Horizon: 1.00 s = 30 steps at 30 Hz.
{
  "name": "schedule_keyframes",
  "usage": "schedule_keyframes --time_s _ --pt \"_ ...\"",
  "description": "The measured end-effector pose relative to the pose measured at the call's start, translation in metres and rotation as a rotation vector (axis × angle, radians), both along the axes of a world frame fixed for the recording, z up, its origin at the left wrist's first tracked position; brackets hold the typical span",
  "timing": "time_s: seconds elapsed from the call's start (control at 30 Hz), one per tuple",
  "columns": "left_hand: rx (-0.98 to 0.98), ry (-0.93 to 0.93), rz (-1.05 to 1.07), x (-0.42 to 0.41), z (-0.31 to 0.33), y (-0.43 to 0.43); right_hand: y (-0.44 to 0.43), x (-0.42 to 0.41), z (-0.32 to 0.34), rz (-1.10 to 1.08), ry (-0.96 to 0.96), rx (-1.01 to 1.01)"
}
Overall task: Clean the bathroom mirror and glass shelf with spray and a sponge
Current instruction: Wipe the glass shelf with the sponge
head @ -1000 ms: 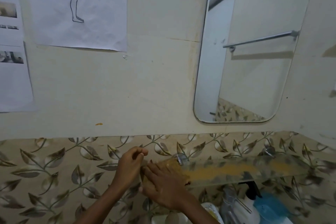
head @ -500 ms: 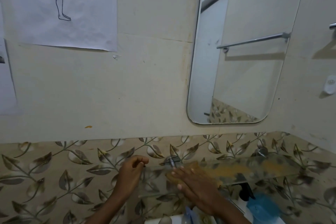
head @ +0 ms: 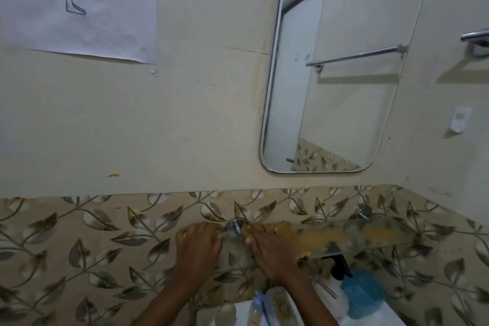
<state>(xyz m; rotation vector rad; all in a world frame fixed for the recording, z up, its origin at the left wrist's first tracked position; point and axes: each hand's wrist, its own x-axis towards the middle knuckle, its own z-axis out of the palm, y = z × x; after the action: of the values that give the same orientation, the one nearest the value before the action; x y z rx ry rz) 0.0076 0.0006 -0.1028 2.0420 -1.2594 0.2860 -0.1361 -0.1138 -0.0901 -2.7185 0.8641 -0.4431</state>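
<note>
The glass shelf [head: 391,233] runs along the leaf-patterned tiles and is smeared with yellow-orange grime. My left hand [head: 197,245] grips the shelf's left end with curled fingers, just left of a metal bracket [head: 236,225]. My right hand [head: 270,249] lies flat on the glass right of that bracket, fingers straight and pointing at the wall. A yellow-orange lump [head: 304,255] shows by its thumb; I cannot tell whether it is the sponge. The mirror [head: 341,66] hangs above the shelf. No spray bottle is clearly identifiable.
Below the shelf stand a black-topped pump bottle [head: 341,267], a blue object [head: 362,294], a small bottle [head: 255,309] and a soap dish [head: 280,307]. A paper sheet [head: 79,2] hangs top left. A towel rail [head: 475,36] and a white hook [head: 460,119] are on the right wall.
My right hand slid right along the shelf, from left of the bracket to right of it. My left hand stayed at the shelf's left end. The view turned slightly right.
</note>
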Motion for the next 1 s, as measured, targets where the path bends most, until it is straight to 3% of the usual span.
schedule_keyframes --time_s 0.1,0.2,0.33,0.5,0.73,0.87,1.0 --pt "0.019 -0.114 0.004 0.002 -0.004 -0.001 0.011 -0.016 -0.003 0.115 -0.017 -0.004" --pt "0.075 -0.095 -0.012 0.002 -0.005 -0.002 0.001 -0.049 -0.009 0.152 -0.038 0.014" --pt "0.048 -0.130 -0.013 0.002 -0.006 -0.003 -0.028 -0.069 0.001 0.011 0.020 -0.001" --pt "0.029 -0.141 -0.016 0.005 -0.008 -0.005 -0.037 -0.029 0.007 -0.101 0.123 0.017" --pt "0.030 -0.122 -0.028 0.006 -0.009 -0.006 -0.016 -0.066 -0.005 0.164 0.006 0.069" --pt "0.020 -0.116 -0.030 0.005 -0.009 -0.005 -0.043 -0.094 0.009 0.012 0.055 0.106" --pt "0.007 -0.126 -0.027 0.004 -0.009 -0.004 -0.062 -0.069 0.020 -0.152 0.119 0.094"
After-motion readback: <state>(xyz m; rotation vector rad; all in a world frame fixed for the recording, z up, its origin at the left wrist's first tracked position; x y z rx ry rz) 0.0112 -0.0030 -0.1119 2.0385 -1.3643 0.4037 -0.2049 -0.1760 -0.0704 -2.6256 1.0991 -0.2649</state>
